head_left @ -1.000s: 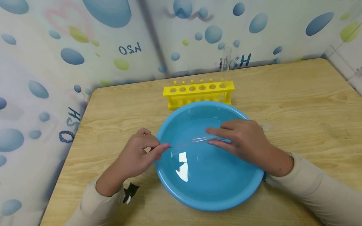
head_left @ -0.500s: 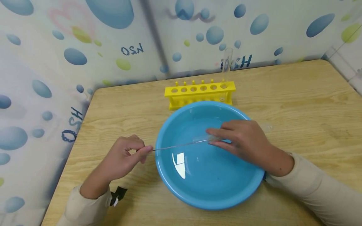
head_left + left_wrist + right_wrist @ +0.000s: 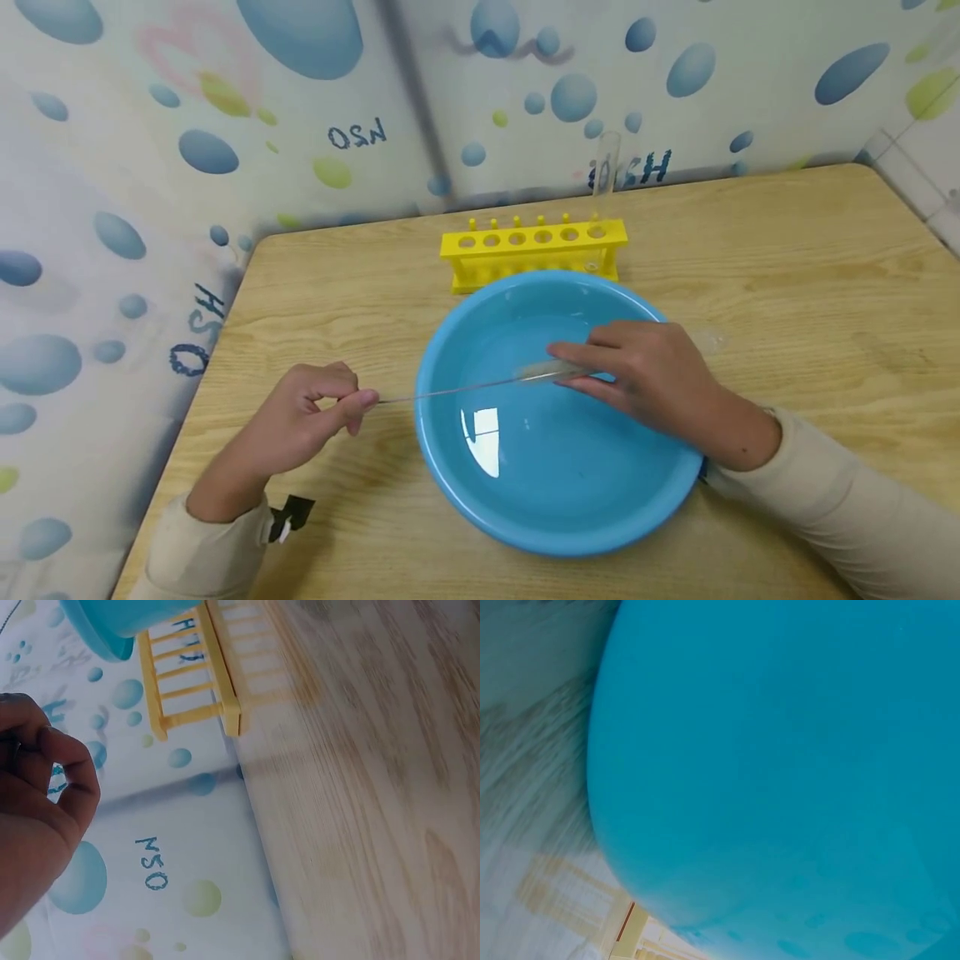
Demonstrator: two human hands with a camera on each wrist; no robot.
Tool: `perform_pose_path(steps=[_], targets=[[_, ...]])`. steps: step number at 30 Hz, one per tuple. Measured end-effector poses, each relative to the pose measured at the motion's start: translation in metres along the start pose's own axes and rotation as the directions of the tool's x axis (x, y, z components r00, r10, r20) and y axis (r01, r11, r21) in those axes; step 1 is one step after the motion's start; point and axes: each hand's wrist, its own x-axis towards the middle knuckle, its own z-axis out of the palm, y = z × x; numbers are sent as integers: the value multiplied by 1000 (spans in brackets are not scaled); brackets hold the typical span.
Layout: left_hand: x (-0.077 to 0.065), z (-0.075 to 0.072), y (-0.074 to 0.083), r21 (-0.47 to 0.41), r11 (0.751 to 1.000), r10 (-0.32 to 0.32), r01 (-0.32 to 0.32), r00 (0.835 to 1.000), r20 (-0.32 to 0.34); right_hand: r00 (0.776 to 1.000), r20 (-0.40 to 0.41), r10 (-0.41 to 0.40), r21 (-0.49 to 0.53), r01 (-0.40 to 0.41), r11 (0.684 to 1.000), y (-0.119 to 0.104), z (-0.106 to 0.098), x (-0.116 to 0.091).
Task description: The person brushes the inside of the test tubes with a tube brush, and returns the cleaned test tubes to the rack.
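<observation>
My left hand (image 3: pixel 300 421), left of the basin, pinches the end of a test tube brush's thin wire handle (image 3: pixel 450 391) between thumb and fingers. In the left wrist view the left hand (image 3: pixel 45 776) shows with curled fingers. The wire runs right, over the rim of the blue basin (image 3: pixel 429 450), to pale bristles near the mouth of a clear test tube (image 3: pixel 551 367). Over the basin, my right hand (image 3: pixel 645 367) holds that tube nearly level between thumb and fingers; its far end is hidden by the hand. In the right wrist view the basin (image 3: pixel 765 772) fills most of the picture.
Behind the basin stands a yellow test tube rack (image 3: pixel 534 242), with a tall clear tube (image 3: pixel 606 167) upright in its rightmost hole. A small clear object (image 3: pixel 708 340) lies on the wooden table (image 3: pixel 810 275) right of the basin. A patterned wall (image 3: pixel 450 83) borders the back.
My left hand has moved left, past the basin's rim, drawing the brush wire further out of the tube. Pale bristles now show near the tube's mouth. The right hand stays about where it was.
</observation>
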Motion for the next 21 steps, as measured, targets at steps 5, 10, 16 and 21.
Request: perform_pose_path(steps=[5,10,16,21], targets=[[-5,-5,-1,18,1000,24,-24,1000,-20,1000,7,7,3,-7,1000,0,-1,0],[-10,-11,-1,15,1000,20,-20,1000,-22,1000,9,5,9,-5,1000,1,0,0],[-17,-20,-1,47,998,-40,40,999,-12,1000,2,3,10,-3,1000,1,1,-2],[-22,-26,1,32,998,-59,59,998,0,1000,-6,3,13,-3,1000,1,1,-2]])
